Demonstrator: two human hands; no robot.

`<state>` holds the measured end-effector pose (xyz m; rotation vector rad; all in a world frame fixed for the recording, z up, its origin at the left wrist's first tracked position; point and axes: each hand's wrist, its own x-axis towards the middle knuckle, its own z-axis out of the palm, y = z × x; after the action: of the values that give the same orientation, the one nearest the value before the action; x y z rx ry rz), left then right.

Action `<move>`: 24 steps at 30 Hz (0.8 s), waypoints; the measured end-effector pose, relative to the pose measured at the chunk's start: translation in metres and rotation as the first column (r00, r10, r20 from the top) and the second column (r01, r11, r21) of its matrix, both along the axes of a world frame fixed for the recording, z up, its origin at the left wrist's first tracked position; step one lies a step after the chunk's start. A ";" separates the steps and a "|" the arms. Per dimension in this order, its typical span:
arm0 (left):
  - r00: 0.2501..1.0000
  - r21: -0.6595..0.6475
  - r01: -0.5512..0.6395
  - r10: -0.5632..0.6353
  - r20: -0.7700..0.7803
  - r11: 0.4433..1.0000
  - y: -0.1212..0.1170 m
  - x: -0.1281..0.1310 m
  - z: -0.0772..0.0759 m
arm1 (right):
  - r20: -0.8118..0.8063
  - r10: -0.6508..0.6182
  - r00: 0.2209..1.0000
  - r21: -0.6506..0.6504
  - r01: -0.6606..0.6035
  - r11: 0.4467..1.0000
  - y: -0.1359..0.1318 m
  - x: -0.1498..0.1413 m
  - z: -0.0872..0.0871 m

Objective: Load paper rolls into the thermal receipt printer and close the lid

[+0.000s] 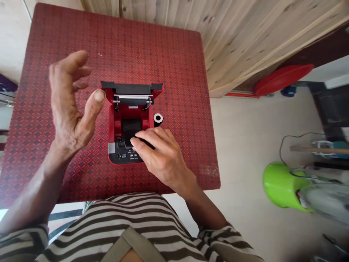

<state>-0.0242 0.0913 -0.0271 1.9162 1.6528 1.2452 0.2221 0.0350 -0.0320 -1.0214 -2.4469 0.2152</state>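
A red and black label printer sits on the table with its lid raised. Inside its bay lies a black paper roll, and a strip from it runs toward the front panel. My right hand is over the printer's front right, thumb and fingers closed on the strip's loose end. Part of the panel is hidden under that hand. My left hand is raised to the left of the printer, fingers apart and holding nothing. A second, small black roll with a white core stands just right of the printer.
The table has a red patterned top and meets a wood-plank wall at the far right. On the floor to the right are a green bucket, cables and a red round basin.
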 end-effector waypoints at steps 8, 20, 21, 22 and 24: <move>0.938 0.062 0.346 -0.346 -0.011 0.936 -0.019 0.006 -0.003 | 0.008 -0.017 1.000 0.215 0.015 0.977 -0.017 -0.004 0.001; 0.853 0.145 0.493 -0.444 -0.275 0.858 -0.051 -0.009 -0.041 | -0.058 -0.003 0.998 0.250 0.017 0.968 -0.021 -0.004 -0.008; 0.839 0.158 0.501 -0.433 -0.328 0.851 -0.051 -0.009 -0.041 | -0.081 -0.001 0.997 0.250 0.021 0.968 -0.020 -0.003 -0.008; 0.824 0.163 0.509 -0.424 -0.377 0.845 -0.051 -0.009 -0.040 | -0.107 0.002 0.994 0.250 0.025 0.968 -0.020 -0.002 -0.008; 0.797 0.167 0.522 -0.409 -0.444 0.836 -0.051 -0.009 -0.038 | -0.171 0.003 0.985 0.240 0.039 0.970 -0.018 0.003 -0.008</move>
<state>-0.0333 0.0404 -0.0652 2.6891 1.0539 0.9676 0.2249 0.0174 -0.0400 -0.8802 -2.2426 -0.0048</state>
